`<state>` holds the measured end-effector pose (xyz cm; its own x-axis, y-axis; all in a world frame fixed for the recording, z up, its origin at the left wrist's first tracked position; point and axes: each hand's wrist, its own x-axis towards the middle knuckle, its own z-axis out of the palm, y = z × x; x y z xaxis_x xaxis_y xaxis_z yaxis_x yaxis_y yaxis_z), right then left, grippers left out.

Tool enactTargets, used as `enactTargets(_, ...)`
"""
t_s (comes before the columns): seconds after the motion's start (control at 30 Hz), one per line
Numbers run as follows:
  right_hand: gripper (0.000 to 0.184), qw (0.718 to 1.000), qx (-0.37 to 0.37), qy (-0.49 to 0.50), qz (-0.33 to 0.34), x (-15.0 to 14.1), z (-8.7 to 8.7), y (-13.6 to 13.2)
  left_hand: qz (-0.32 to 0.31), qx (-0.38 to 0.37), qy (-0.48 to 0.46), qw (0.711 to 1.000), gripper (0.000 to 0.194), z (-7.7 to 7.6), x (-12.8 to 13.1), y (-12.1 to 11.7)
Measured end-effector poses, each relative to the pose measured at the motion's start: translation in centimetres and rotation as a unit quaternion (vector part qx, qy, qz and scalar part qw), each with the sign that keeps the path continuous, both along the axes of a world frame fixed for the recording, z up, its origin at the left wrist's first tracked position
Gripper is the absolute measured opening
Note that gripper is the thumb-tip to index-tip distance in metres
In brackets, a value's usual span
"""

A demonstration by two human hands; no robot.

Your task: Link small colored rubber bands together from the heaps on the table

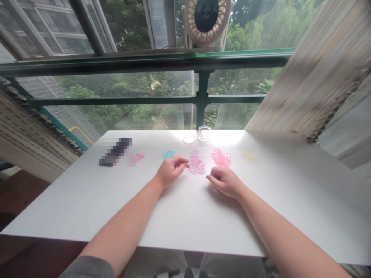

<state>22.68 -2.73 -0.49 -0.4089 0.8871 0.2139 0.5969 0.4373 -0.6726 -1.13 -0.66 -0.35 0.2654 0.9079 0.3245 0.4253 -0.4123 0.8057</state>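
Small piles of thin, coloured loops that look like rubber bands lie in a row on the white table (179, 216). My left hand (171, 170) is at the left edge of the purple pile (197, 164), its thumb and fingertips nearly together. Just right of that pile, my right hand (226, 181) rests low over the table with its fingers curled in. Whatever either hand may hold is too small to make out. Beyond my right hand is the pink-red pile (222, 157); a blue pile (169, 154) lies behind my left hand, partly hidden by it.
A pink pile (135, 158) lies at left and a pale yellow one (248, 155) at right. Near the back edge stand a clear round container (204, 133) and a clear round lid (189, 139). A blurred dark object (116, 152) is at far left. Curtains (301, 73) flank the window.
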Motion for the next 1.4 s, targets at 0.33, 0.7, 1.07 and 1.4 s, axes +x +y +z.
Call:
enactTargets(0.33,0.023,0.999,-0.034,-0.031,0.014,0.2,-0.2,0.1,0.104,-0.048,0.158,0.981,0.027,1.0,-6.0,-2.0)
enactTargets(0.7,0.026,0.997,-0.042,-0.063,0.020,0.2,0.0,-0.2,0.401,-0.070,0.195,0.892,0.021,-0.7,-14.8,-2.9)
enactTargets(1.07,0.024,0.997,-0.043,-0.068,0.021,0.1,-0.1,-0.2,0.407,-0.025,0.224,0.885,0.014,-1.3,-14.5,-0.9)
enactTargets(1.4,0.022,0.998,-0.015,-0.049,0.019,0.0,-0.1,-0.4,0.421,-0.005,0.180,0.889,0.014,-1.4,-14.7,-1.1)
